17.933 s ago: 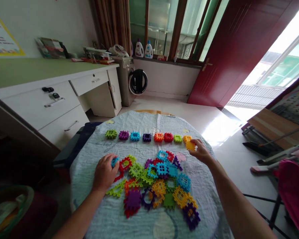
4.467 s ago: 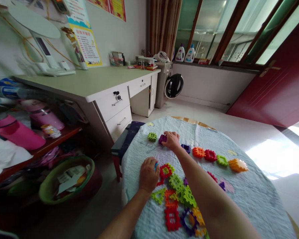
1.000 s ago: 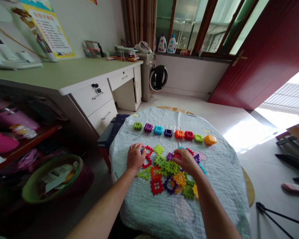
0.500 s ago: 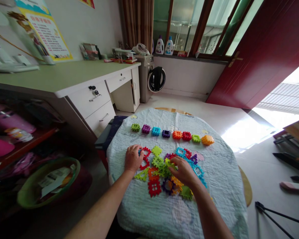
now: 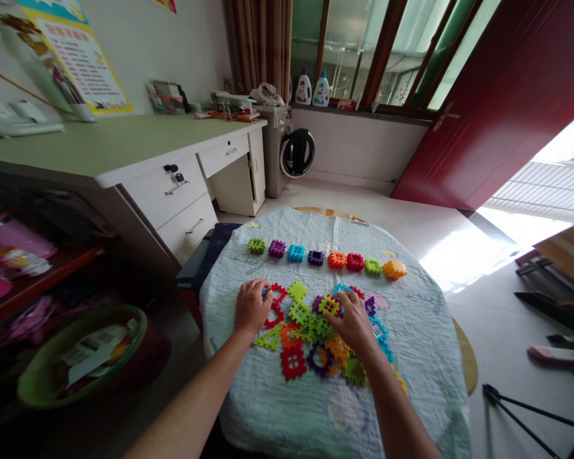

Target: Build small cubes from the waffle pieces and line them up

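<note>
A blue plastic waffle block (image 5: pixel 266 293) is covered by the left hand (image 5: pixel 251 307), its fingers curled together – a lime block (image 5: pixel 330 306) is touched by the right hand (image 5: pixel 353 326), fingers slightly apart. Both blocks lie in a loose heap of blocks (image 5: pixel 310 344) on a quilted tablecloth (image 5: pixel 349 414), with a straight row of blocks (image 5: pixel 320 258) laid out beyond.

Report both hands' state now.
Left hand: closed, holding a blue toy piece.
Right hand: fingers on a green toy piece; grip cannot be told.
</note>
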{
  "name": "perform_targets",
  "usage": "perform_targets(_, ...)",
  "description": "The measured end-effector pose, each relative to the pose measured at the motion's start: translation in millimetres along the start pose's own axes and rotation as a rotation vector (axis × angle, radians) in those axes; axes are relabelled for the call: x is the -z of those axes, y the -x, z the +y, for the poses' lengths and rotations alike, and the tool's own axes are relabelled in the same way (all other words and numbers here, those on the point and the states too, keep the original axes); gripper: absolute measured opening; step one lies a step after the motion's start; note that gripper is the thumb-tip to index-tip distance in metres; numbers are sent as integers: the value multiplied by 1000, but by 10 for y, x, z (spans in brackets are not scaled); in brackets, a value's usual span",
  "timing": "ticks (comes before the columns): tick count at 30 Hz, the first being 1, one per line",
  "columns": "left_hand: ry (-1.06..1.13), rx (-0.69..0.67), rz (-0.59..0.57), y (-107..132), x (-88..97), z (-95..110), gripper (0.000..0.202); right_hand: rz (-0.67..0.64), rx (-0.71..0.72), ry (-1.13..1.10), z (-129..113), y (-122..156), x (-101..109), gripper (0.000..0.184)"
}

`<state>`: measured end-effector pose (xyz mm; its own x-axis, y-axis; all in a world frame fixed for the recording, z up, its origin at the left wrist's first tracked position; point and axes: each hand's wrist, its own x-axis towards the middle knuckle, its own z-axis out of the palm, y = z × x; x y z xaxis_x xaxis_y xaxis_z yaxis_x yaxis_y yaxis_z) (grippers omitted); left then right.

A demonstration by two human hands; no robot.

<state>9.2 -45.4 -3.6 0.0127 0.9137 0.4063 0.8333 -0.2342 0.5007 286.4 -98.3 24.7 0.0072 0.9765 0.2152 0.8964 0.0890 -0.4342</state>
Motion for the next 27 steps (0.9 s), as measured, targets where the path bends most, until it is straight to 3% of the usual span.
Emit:
perform_targets(6,-8,-4,-5,-3,0,0,11,-107,-7,89,-64,-27,10,31)
perform_targets(13,-15,-3,-16,-2,4,1,13,-76,-52,66,-256,-249,53,36)
perform_targets(21,-14,18,-19,3,30,32,14,-236,-14,128,-743,-659,-200,43)
perform_targets(27,-9,26,-15,5,21,31,13,-376,-64,226,-862,-753,-269,48)
